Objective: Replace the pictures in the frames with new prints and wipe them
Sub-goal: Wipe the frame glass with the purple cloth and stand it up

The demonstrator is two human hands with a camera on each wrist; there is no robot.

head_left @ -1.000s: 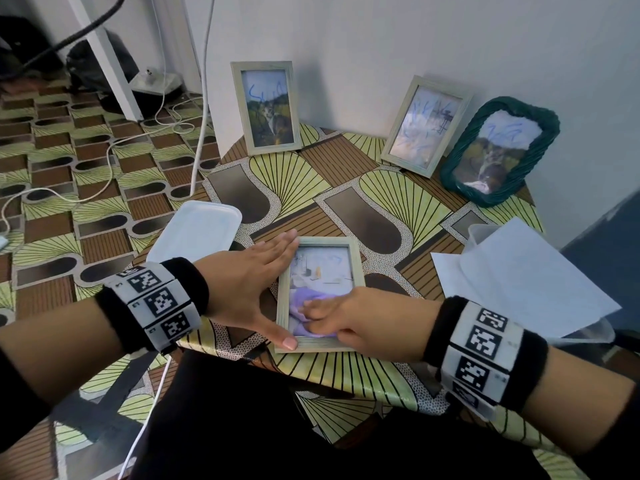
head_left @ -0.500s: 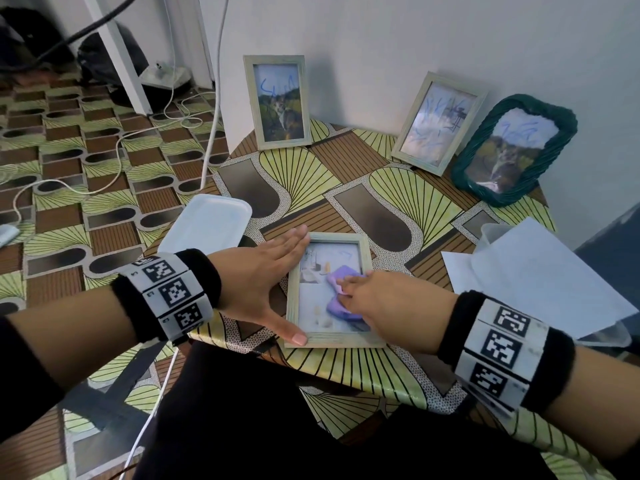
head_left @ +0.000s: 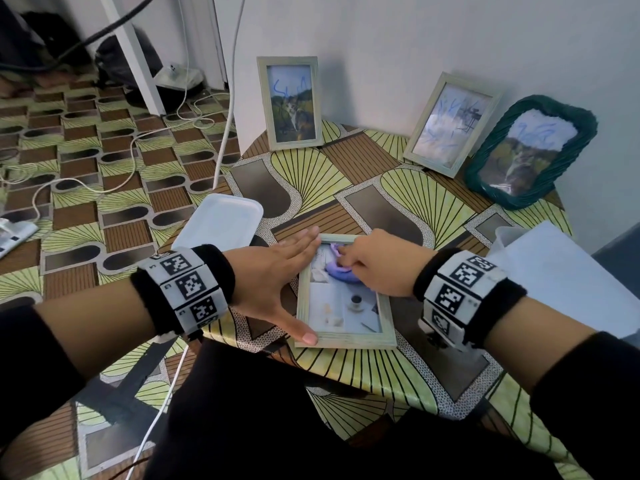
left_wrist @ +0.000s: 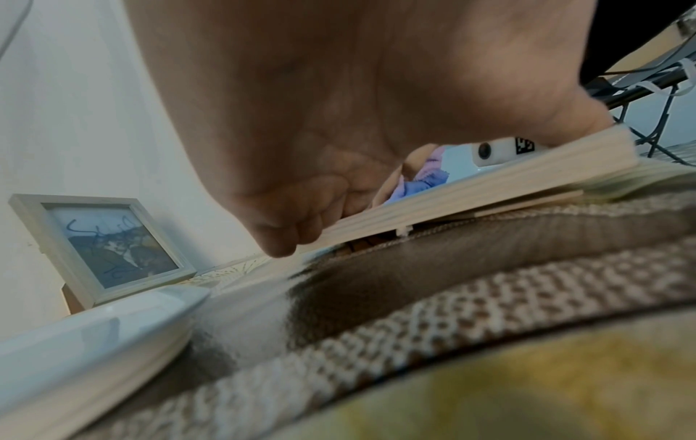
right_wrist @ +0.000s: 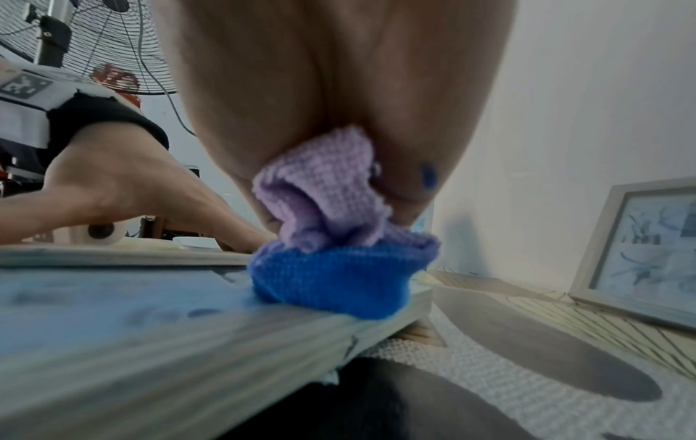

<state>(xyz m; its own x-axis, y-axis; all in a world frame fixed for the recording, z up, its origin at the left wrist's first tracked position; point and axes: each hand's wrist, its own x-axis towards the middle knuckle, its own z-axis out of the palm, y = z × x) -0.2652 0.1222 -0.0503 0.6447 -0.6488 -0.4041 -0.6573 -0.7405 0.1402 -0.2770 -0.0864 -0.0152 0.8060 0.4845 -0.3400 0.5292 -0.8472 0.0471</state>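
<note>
So the pale wooden picture frame lay flat, glass up, near the front edge of the small table with the leaf-patterned cover. The person's right hand had its fingers bunched round a purple microfibre cloth and was pressing it down on the glass at the frame's far end; in the right wrist view the cloth sat right up at the frame's edge. The left hand was flat and spread, fingers straight along the frame's left side and the thumb reaching to its near left corner, pinning it in place. The print showing under the glass looked like a light tabletop scene with a cup.

Three more frames stood propped against the wall at the back: a tall wooden one, a tilted wooden one and a green woven one, all with blue scribbles on them. A white plastic lid sat left of the hands, and loose white sheets of paper were off to the right.
</note>
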